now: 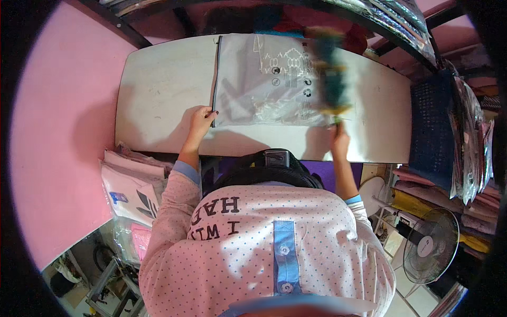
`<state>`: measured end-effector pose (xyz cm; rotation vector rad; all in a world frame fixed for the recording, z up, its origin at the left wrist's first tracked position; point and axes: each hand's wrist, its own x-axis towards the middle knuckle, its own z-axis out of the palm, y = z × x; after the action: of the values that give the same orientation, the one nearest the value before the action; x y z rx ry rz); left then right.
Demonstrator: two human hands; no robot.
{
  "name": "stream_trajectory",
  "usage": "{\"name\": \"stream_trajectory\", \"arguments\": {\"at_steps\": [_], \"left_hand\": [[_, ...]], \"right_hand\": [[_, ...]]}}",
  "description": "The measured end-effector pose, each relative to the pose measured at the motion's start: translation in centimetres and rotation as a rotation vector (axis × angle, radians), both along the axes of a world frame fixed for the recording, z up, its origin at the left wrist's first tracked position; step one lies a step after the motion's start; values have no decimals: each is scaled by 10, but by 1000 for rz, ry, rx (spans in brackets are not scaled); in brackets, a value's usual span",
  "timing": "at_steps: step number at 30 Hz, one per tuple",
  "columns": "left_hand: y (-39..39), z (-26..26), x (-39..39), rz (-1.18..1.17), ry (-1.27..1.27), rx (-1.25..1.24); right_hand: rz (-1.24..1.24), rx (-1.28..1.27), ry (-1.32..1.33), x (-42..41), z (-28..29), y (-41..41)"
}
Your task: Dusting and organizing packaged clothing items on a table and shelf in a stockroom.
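A frosted plastic zip bag [237, 83] with printed symbols lies flat on the white table [166, 75], its dark zip strip [216, 79] to the left. Folded fabric with a white pattern shows through it near the far side. My left hand [202, 121] pinches the bag's near left corner by the zip strip. In my right hand [339, 142] is the handle of a long dark green and yellow brush-like tool [332, 85]. Motion blurs the tool, so its exact kind is unclear. It extends away from me over the bag's right edge.
Packed garments [134, 186] are stacked at the left beside a pink wall [71, 119]. To the right hang a navy cloth [431, 126] and plastic-wrapped items [469, 130]. A fan [429, 245] stands at the lower right. Shelving with wrapped goods [392, 23] arches overhead.
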<state>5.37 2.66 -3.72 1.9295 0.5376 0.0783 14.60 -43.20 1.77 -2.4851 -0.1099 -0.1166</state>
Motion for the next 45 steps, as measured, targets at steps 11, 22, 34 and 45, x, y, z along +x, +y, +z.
{"name": "stream_trajectory", "arguments": {"at_steps": [11,22,34,45], "left_hand": [[-2,25,-9,71,-1,5],[-14,60,5,159,-321,587],[-44,60,23,-134,-174,827],[-46,42,12,-189,4,1018]], "right_hand": [[245,-60,-16,-25,27,81],[452,-44,61,-44,39,95],[112,45,-134,-3,63,86],[371,-87,-49,17,62,118]]}}
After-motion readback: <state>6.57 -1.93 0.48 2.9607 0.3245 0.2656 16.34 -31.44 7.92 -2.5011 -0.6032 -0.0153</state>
